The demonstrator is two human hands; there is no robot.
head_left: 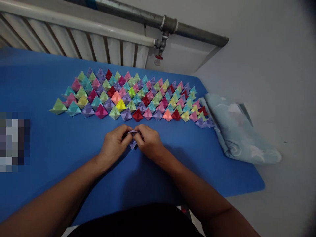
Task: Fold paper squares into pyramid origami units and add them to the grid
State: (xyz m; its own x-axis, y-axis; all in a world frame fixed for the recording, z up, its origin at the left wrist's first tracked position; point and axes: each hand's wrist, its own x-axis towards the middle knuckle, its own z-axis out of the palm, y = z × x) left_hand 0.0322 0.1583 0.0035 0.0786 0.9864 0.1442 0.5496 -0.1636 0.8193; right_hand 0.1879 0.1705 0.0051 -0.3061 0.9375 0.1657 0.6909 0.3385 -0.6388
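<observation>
Both hands meet over the front middle of the table, pinching one small folded piece of purple paper (133,144). My left hand (115,140) grips its left side between thumb and fingers. On the opposite side, my right hand (148,138) pinches the paper the same way. A pointed lower tip shows below the fingers; the rest is partly hidden by them. Just beyond the hands stand several rows of folded paper boats (126,114) in purple, green, pink, red, yellow and blue.
The blue tabletop (61,148) lies under everything. A folded pale blue cloth (237,128) rests at the right edge against the wall. Behind the table are a white radiator (76,36) and a metal pipe (133,13) with a valve (161,46). A pixelated patch covers something at the left.
</observation>
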